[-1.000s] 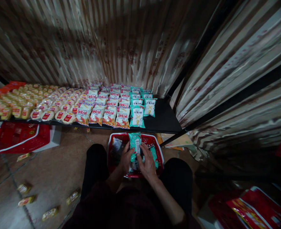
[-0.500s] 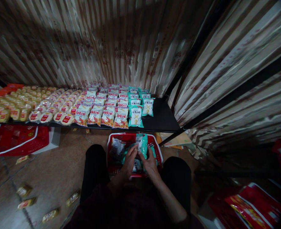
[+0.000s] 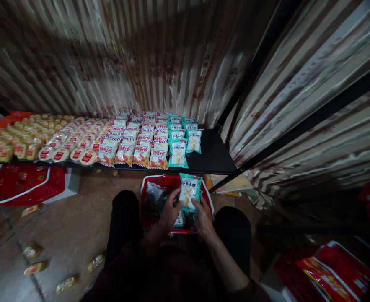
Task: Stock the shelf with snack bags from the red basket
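Note:
Between both hands I hold a teal and white snack bag (image 3: 190,191), its printed front facing up, above a red plastic basket (image 3: 144,184). My left hand (image 3: 171,209) grips the bag's lower left edge. At its lower right edge, my right hand (image 3: 203,213) is closed with the thumb on the front. Other bags, partly hidden by my hands, lie in the basket, including a pale wrapped one (image 3: 153,195) on its left side. Beyond the basket, a column of matching teal bags (image 3: 177,153) sits on the black shelf (image 3: 214,153).
Left of the teal bags, the shelf carries rows of orange-and-white shrimp snack bags (image 3: 158,155), round wrapped cakes (image 3: 87,157) and small yellow packs (image 3: 19,149). Several wrapped pieces (image 3: 65,285) lie on the floor. Another red basket (image 3: 21,184) stands at left. A black shelf post (image 3: 254,157) slants at right.
The bag in my hands has turned from a narrow angled side to its full front. My right hand has shifted slightly right and down along the bag.

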### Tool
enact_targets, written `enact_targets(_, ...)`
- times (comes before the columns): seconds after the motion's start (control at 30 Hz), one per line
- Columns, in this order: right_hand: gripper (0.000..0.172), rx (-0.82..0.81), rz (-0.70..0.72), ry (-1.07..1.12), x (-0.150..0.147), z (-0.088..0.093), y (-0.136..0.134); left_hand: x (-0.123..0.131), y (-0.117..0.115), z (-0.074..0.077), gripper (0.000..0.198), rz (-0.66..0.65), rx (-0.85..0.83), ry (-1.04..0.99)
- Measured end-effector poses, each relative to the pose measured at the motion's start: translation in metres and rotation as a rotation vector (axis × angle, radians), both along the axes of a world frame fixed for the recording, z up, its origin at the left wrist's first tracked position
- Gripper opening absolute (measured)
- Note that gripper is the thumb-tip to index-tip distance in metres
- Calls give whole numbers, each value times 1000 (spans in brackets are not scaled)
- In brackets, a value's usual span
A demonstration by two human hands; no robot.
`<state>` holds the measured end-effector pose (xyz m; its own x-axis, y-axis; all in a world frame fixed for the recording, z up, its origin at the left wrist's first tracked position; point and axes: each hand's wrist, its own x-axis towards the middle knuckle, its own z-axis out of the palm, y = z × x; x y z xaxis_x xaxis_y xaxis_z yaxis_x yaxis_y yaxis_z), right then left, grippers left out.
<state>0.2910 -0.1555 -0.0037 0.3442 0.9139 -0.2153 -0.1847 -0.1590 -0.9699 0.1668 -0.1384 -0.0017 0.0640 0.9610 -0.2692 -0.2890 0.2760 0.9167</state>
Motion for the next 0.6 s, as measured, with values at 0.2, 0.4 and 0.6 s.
enact_targets(0.2,47,-27,15,171,14,5,8,11,4,9,44,32,80,40)
enact_targets(0.4,57,-11,-64,85,34,7,18,27,12,11,46,42,128,131)
enact_targets(0.6,57,23,-70,128,52,2,33,43,24,20,49,24,257,216)
